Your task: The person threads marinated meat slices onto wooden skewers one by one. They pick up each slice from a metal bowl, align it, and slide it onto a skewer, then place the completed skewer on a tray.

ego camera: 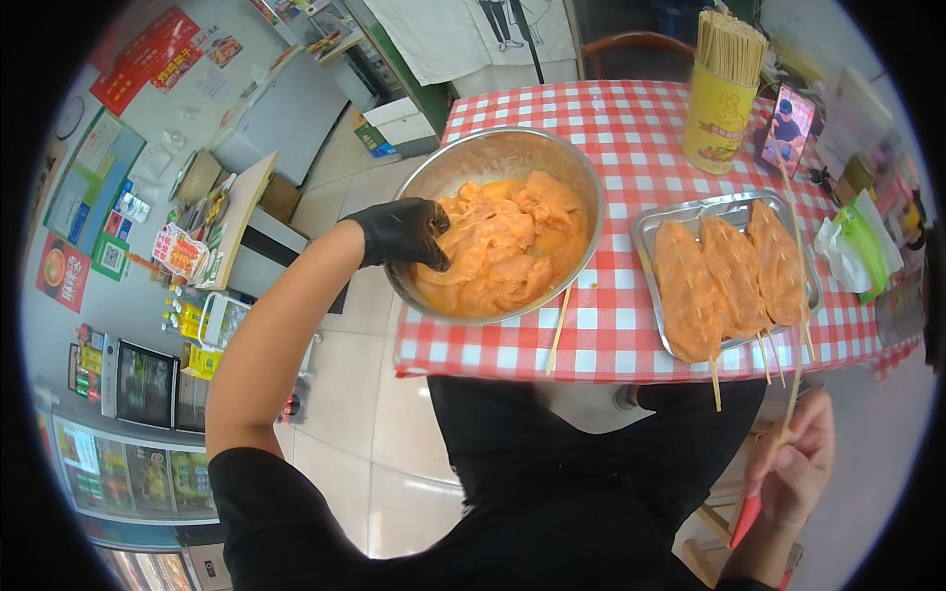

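A steel bowl [595,221] holds raw marinated meat pieces [488,236] in orange sauce, probably chicken. My left hand [403,233], in a black glove, reaches over the bowl's left rim. Its thumb and fingers are apart at the edge of the meat. Low on the right, my bare right hand [794,451] pinches a long bamboo skewer [797,377] that points up past the tray. A red pointed piece [745,519] shows below those fingers; what it is I cannot tell. On a metal tray [647,221] lie three skewered meat slabs [687,288], sticks towards me.
A red checked cloth [635,118] covers the table. One loose skewer [559,332] lies by the bowl. Behind the tray stand a yellow tub [718,122] full of skewers and a propped phone [789,129]. A green tissue pack [857,244] lies at the right.
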Action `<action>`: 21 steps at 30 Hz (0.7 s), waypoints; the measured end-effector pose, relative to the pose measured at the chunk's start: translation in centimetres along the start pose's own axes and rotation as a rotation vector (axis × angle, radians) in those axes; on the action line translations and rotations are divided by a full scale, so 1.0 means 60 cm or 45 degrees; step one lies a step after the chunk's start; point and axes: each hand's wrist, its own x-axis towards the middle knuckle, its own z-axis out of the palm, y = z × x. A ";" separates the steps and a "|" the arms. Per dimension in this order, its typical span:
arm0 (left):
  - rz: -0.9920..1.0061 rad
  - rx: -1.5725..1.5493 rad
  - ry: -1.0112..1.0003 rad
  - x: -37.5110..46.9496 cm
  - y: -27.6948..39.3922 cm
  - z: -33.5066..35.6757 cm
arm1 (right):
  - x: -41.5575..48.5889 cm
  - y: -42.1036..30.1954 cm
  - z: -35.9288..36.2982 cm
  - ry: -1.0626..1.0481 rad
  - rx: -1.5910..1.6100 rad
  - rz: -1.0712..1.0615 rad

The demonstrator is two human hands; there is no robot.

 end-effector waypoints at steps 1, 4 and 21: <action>-0.056 0.091 -0.020 0.001 0.007 -0.002 | 0.004 0.010 0.012 0.007 0.024 0.044; -0.126 0.364 0.005 -0.008 0.034 -0.003 | 0.010 0.034 0.030 -0.035 0.100 0.265; 0.230 -1.593 0.429 0.027 -0.023 0.016 | 0.033 0.108 0.048 -0.041 -0.096 0.483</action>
